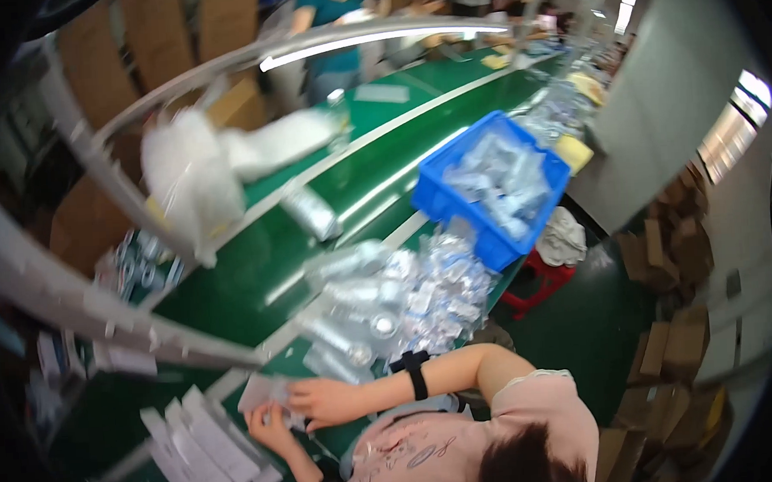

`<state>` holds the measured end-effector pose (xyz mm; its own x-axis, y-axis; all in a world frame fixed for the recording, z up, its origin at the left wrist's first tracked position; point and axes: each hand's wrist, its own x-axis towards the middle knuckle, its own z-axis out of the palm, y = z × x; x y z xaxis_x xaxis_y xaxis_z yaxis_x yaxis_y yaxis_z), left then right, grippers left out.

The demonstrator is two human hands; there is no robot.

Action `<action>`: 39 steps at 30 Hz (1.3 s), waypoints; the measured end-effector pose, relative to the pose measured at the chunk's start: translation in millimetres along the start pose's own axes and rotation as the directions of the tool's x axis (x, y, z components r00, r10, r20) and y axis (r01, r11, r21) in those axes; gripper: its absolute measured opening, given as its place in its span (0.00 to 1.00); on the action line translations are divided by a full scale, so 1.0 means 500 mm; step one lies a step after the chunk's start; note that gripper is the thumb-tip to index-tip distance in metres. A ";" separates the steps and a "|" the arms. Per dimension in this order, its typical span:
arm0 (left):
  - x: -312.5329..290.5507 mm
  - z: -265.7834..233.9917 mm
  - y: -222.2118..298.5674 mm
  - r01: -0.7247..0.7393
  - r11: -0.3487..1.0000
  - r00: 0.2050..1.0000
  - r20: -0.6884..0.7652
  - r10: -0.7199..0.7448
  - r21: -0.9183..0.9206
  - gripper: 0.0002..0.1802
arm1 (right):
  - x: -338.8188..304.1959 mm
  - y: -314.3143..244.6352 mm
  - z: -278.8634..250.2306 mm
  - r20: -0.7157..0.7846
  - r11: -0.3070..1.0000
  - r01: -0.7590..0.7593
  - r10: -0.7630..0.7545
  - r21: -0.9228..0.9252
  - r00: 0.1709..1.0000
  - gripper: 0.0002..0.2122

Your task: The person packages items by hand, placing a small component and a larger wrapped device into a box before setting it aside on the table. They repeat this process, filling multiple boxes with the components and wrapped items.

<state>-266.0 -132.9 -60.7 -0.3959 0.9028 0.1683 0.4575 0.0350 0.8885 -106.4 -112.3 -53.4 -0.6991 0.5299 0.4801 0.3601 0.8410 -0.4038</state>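
1. Right hand (pixel 329 401) – lying flat on the green table (pixel 232 293), fingers spread a little and pressing down on a small clear packet (pixel 267 391); a black band (pixel 416 372) worn on the wrist.
2. Left hand (pixel 272 428) – just beside the right one, fingers bent and pinching the lower edge of the same packet.
3. Packet – near the front edge of the table, between both hands, partly hidden by them; contents too blurred to tell.
4. Row of white paper strips (pixel 200 447) – lying side by side, just left of the hands, apart from the packet.
5. Heap of clear bagged silver parts (pixel 406 297) – further along the table, beyond the right forearm, near the table edge.
6. Blue crate (pixel 436 199) – behind the heap, filled with more clear bags, tilted at the table edge.
7. White plastic bag (pixel 195 177) – hanging from a metal frame (pixel 103 182) on the far left side.
8. Another person in a teal shirt (pixel 330 8) – standing at the far side, well apart.
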 end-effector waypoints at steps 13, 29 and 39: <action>-0.005 0.012 0.023 0.069 0.981 0.996 -0.045 -0.078 -0.183 0.04 | 0.041 -0.029 -0.025 0.607 0.932 -0.058 0.278 -0.357 0.745 0.23; 0.095 -0.140 -0.051 0.098 0.492 0.994 -0.060 -0.092 0.865 0.46 | 0.118 0.313 -0.113 -0.007 0.292 -0.316 0.745 0.903 0.667 0.37; -0.098 -0.058 0.031 -0.228 0.590 0.890 0.411 -0.196 0.775 0.48 | 0.312 0.537 0.099 -0.359 0.735 -0.277 0.578 0.619 0.733 0.46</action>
<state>-262.8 -189.2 -42.9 -0.1148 0.9731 -0.1999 0.9769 0.1470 0.1548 -149.3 190.6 -125.6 -0.0832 0.9136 0.3980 0.0761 0.4040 -0.9116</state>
